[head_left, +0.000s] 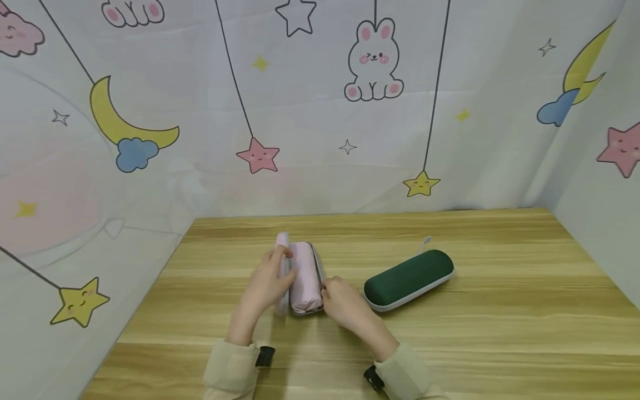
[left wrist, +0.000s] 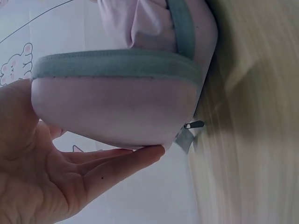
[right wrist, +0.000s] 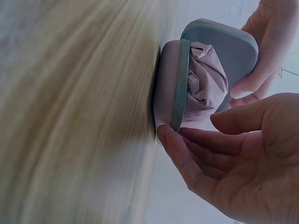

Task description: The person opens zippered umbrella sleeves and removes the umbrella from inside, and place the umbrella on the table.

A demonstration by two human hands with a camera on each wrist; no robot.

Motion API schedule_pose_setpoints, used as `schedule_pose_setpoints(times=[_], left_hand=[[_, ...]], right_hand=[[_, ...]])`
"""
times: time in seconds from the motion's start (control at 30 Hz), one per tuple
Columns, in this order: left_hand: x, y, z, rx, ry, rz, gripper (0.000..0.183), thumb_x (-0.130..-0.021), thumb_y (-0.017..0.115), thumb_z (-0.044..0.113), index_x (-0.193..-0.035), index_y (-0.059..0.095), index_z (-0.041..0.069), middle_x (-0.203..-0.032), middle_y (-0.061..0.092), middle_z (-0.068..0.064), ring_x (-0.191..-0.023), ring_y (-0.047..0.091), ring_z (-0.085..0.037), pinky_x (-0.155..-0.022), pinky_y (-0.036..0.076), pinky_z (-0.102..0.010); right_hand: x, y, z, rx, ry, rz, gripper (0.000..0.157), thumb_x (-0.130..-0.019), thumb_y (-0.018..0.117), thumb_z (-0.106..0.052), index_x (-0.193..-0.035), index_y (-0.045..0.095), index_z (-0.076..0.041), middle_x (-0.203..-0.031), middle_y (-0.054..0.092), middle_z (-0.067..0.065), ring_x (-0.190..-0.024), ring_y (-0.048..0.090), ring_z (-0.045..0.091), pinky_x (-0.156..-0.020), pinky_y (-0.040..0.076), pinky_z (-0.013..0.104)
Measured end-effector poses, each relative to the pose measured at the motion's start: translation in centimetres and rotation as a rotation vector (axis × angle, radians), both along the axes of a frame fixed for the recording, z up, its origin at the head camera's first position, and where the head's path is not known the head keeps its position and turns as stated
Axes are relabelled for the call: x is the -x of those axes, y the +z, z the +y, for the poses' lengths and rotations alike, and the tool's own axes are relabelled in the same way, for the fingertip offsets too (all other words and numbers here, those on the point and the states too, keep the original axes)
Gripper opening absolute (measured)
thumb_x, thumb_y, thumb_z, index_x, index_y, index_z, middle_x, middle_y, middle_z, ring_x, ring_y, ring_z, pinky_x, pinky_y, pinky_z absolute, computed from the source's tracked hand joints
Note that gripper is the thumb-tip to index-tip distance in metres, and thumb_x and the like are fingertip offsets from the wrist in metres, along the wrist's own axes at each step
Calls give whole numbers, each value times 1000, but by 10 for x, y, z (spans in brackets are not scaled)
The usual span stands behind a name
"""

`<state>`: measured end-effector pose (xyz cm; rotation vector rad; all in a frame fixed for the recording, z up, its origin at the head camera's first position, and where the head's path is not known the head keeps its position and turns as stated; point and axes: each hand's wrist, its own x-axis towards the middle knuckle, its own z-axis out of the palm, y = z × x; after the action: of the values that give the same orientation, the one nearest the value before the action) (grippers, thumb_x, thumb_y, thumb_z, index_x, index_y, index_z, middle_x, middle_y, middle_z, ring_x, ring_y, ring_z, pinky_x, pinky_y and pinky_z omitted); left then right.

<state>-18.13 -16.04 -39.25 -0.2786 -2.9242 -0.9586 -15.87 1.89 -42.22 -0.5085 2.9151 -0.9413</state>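
A pink zip case with a grey-green zip edge stands unzipped on the table, its lid raised on the left in the head view. Inside lies a long folded pink fabric bundle, like a compact umbrella, with crumpled cloth at its near end. My left hand grips the raised lid, thumb on the inner side and fingers outside. At the near right rim, my right hand holds the case's edge with its fingertips; its thumb is close to the bundle.
To the right lies a closed green case with a white lower edge and a pale strap at its back. The wooden table meets a printed cloth backdrop behind and at the sides.
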Motion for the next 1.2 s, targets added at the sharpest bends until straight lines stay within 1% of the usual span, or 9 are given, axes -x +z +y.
schedule_pose_setpoints(times=[0.07,0.13,0.33,0.57,0.63,0.77,0.9,1.03,1.2], left_hand=[[0,1,-3,4,2,4,33,-90,62,18,-121,51,11,-130,50,-29,-95,60,-36,-68,53,-41],[0,2,-6,2,9,-1,34,-90,62,18,-122,51,11,-128,52,-28,-97,60,-36,-69,53,-41],[1,6,-14,-20,-1,-10,34,-90,62,18,-121,50,10,-117,58,-26,-88,60,-30,-62,50,-33],[2,10,-21,-37,-5,-15,33,-90,61,15,-119,49,9,-110,62,-24,-77,59,-25,-56,47,-29],[2,9,-23,-37,-5,-22,33,-90,61,16,-120,50,9,-108,63,-24,-76,58,-24,-57,47,-29],[1,9,-25,-39,0,-20,33,-90,63,16,-120,50,8,-111,63,-24,-77,60,-25,-57,49,-29],[1,10,-26,-45,9,-25,33,-90,62,16,-120,50,8,-110,64,-25,-75,61,-24,-55,49,-29],[2,9,-28,-50,14,-32,33,-90,61,16,-120,50,8,-106,65,-22,-70,59,-21,-53,48,-27],[2,8,-31,-45,35,-32,30,-89,60,13,-118,50,9,-91,64,-18,-64,55,-19,-52,44,-27]], right_hand=[[0,0,0,4,1,6,16,-94,52,-7,-85,64,-2,-78,56,8,-67,48,16,-57,40,30],[-1,0,-1,-1,-1,16,16,-94,52,-8,-88,66,0,-81,58,9,-68,50,17,-58,41,31],[-2,0,-3,-8,-39,40,20,-93,55,-11,-97,68,3,-93,58,14,-77,54,22,-65,47,35],[-1,1,-9,16,-76,90,29,-94,54,-17,-110,64,5,-96,57,13,-80,54,21,-67,48,35],[-1,1,-12,20,-75,113,32,-94,55,-18,-114,63,5,-98,58,15,-85,56,24,-71,49,38],[0,1,-18,28,-54,127,41,-94,56,-21,-124,58,8,-110,59,20,-103,55,30,-87,49,43],[3,2,-25,24,-41,103,50,-95,57,-25,-129,52,10,-120,57,24,-111,53,34,-95,47,46],[6,2,-32,5,-51,65,61,-93,59,-32,-132,46,12,-124,56,27,-114,54,37,-95,47,48],[12,3,-39,-52,-49,59,75,-90,63,-40,-135,40,15,-123,56,31,-112,57,39,-92,50,48]])
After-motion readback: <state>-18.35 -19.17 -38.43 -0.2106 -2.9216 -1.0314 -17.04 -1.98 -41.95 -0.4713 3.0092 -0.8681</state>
